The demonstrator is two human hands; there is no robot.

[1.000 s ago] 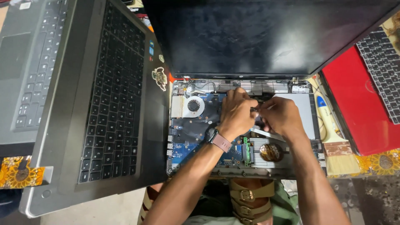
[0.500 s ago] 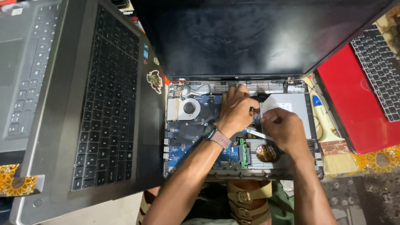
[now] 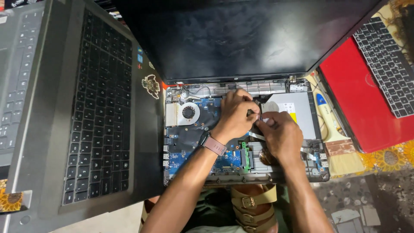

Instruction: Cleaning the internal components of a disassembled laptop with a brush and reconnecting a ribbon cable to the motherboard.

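Opened laptop [image 3: 246, 129] sits centre, its dark lid [image 3: 241, 39] tipped back toward the far side, keyboard deck removed so the blue circuit board [image 3: 202, 129] shows; round fan [image 3: 188, 113] at far left of the base, silver drive [image 3: 293, 110] at far right. A removed keyboard deck [image 3: 99, 116] lies angled over the left, a red laptop [image 3: 362, 103] off to the right, a brush [image 3: 340, 151] just beside the base on the right. Both hands meet at the middle of the board. Left hand [image 3: 235, 114] — watch strap [image 3: 214, 145] on the wrist — comes in from near-left, fingers curled down and closed on something small at the board; what exactly it pinches is hidden under the knuckles. Right hand [image 3: 278, 136] comes from the near side, fingertips bunched tight, touching the left hand's fingertips; whether it grips a part I cannot tell. A thin pale flat cable [image 3: 257, 136] shows between the two hands, long axis running left-near to right-far, one end pointing under the right palm, the other toward the board's middle. The cable lies just near of the left fingertips and directly left of the right hand — right hand is closer to it.
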